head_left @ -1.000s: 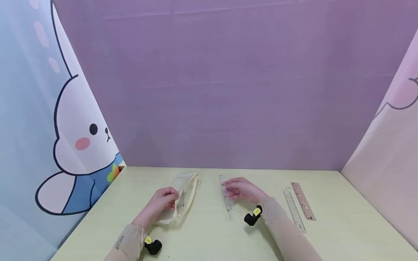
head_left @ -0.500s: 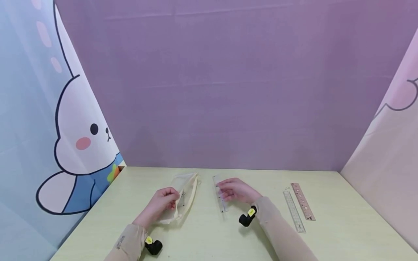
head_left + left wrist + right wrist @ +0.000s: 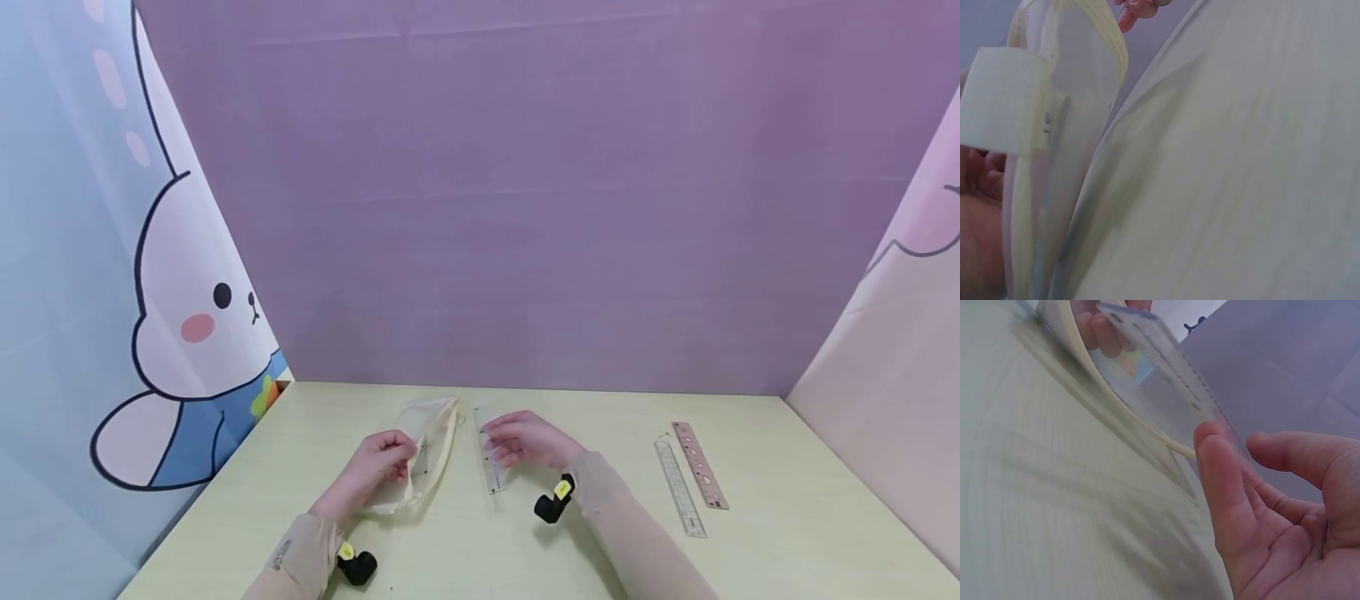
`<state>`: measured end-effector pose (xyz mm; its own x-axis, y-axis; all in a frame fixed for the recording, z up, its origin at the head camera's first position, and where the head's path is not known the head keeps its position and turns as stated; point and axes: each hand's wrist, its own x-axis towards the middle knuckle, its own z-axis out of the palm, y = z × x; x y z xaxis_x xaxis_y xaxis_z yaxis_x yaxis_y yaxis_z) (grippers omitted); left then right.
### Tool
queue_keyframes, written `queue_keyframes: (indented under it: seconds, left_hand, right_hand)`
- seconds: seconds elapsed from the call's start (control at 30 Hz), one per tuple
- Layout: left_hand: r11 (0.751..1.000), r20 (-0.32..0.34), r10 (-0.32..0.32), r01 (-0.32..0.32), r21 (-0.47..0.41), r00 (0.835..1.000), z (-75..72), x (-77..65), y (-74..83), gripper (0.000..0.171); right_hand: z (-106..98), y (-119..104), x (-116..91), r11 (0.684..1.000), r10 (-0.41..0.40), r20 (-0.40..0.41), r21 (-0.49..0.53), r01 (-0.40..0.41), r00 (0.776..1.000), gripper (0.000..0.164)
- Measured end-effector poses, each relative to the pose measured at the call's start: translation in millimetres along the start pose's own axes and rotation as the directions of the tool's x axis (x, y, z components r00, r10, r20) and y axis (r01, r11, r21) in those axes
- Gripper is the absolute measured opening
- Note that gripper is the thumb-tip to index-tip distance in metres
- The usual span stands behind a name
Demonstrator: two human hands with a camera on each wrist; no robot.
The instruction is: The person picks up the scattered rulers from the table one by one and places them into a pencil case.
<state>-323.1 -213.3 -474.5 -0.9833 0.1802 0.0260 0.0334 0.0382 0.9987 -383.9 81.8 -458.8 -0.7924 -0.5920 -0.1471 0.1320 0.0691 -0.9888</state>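
Head camera, from the left: a blue cloth printed with a white rabbit (image 3: 206, 333) hangs beside the pale table (image 3: 810, 500). Next, a long-sleeved arm with a black wrist camera (image 3: 357, 568) leads up to the person's left hand (image 3: 375, 462), its fingers curled in a grasp on the rim of a see-through bag with cream edging (image 3: 444, 463). The bag's mouth faces right, held apart from its far edge; something with dark marks shows inside, too faint to name. Left wrist camera: a broad white tab (image 3: 1000, 100) stands out at the bag's edge, close to the palm.

Just right of the bag — near it, and apart from it as far as the head view shows — is a clear ruler (image 3: 489, 468), tilted above the table. The right hand (image 3: 528, 440) holds it between thumb and fingers; the right wrist view shows small marks along one edge, and its far end overlapping the bag's opening from that angle. A second black wrist camera (image 3: 551, 507) sits below that hand.

Farther right, well apart from both hands, a clear stencil ruler (image 3: 681, 490) lies flat beside a pink ruler with cut-outs (image 3: 701, 465) — the two slant nearly alike. Purple cloth (image 3: 525, 192) spans the back; a pale pink cloth (image 3: 900, 358) closes the right side.
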Motion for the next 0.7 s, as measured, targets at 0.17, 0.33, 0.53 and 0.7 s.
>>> queue_keyframes:
  seconds: [0.17, 0.33, 0.53, 0.7]
  left_hand:
    - [1.0, -0.009, 0.003, -0.003, -0.002, 1.0, 0.2, 0.0, 0.6, 0.008]
    - [1.0, -0.006, 0.011, -0.011, -0.002, 1.0, 0.3, -0.2, 1.0, 0.005]
    - [1.0, 0.001, 0.006, -0.006, -0.007, 1.0, 0.9, 0.2, 1.2, 0.008]
    - [1.0, -0.002, 0.001, -0.001, -0.01, 1.0, 1.8, -1.6, 3.1, 0.012]
  right_hand:
    - [7, 0, 5, 1.0, 0.001, 0.009, 0.005, -0.001, 1.0, 0.032]
    - [12, -2, 8, 1.0, -0.002, 0.03, 0.029, 0.001, 1.0, 0.03]
    - [20, -4, 9, 1.0, -0.005, 0.049, 0.026, 0.003, 0.999, 0.03]
    - [26, -3, 13, 0.999, 0.003, 0.041, 0.035, -0.004, 0.999, 0.029]
